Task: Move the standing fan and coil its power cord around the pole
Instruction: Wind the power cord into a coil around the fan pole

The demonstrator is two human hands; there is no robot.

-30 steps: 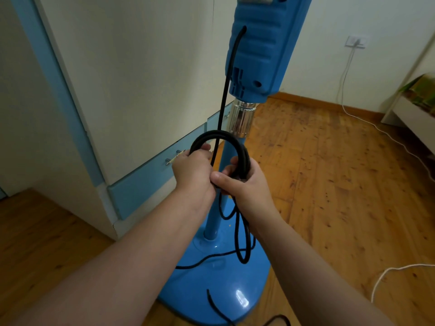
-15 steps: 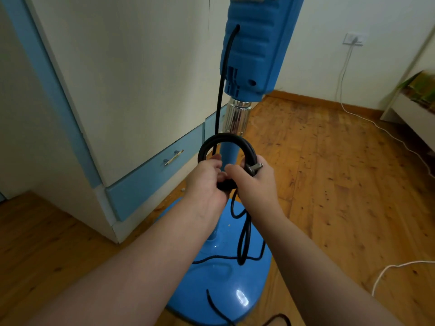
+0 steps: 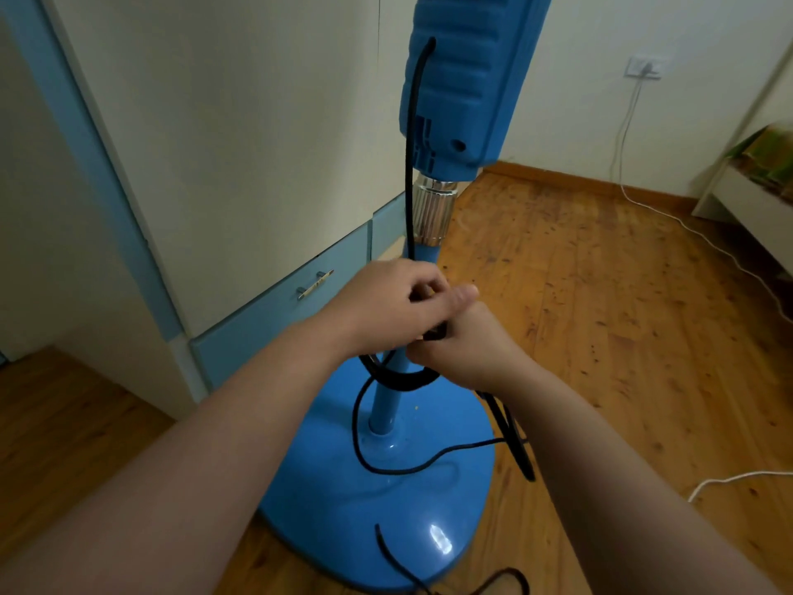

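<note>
now both hands grip the cord at the fan's pole.
wood floor (image 3: 600,315) runs under a cream and blue cabinet (image 3: 240,143) at left. the blue fan (image 3: 455,88) stands upright beside it, its base (image 3: 343,508) flat on the floor. the pole (image 3: 386,405) rises from the base, and a black cord (image 3: 410,165) drops from the housing alongside it; a loop sits around the pole just below the hands, and slack trails over the base. the left hand (image 3: 377,307) curls around cord at the pole; the right hand (image 3: 463,345), touching it, grips a bunch of cord.
</note>
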